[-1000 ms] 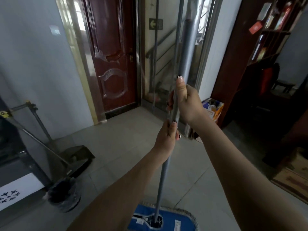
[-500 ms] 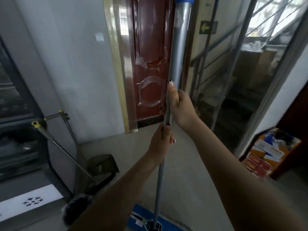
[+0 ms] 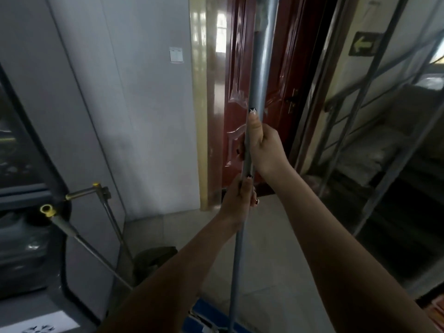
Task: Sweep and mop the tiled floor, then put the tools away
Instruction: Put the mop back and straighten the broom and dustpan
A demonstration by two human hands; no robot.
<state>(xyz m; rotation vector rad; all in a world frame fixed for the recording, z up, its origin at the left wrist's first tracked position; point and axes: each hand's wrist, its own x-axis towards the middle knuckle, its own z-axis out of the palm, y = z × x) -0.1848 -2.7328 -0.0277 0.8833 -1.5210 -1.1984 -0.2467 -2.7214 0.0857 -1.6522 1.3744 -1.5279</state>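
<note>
I hold a long grey metal mop handle (image 3: 260,68) nearly upright in front of me. My right hand (image 3: 264,147) grips it higher up, thumb laid along the pole. Just below, my left hand (image 3: 237,200) is wrapped around the same pole. The blue flat mop head (image 3: 204,319) rests on the pale tiled floor (image 3: 264,260) at the bottom edge, mostly cut off. A broom handle with a yellow tip (image 3: 72,230) and a dustpan (image 3: 153,260) with its long handle lean against the wall at the lower left.
A grey wall (image 3: 134,116) with a light switch (image 3: 176,54) stands ahead to the left. A dark red door (image 3: 240,92) is straight ahead. Glass panels and stair railings (image 3: 372,140) fill the right. A dark cabinet (image 3: 21,212) is at the far left.
My view has swung left and nearer to the wall and door. The broom and dustpan have shifted rightward in view. Both hands keep the same grip on the mop handle.
</note>
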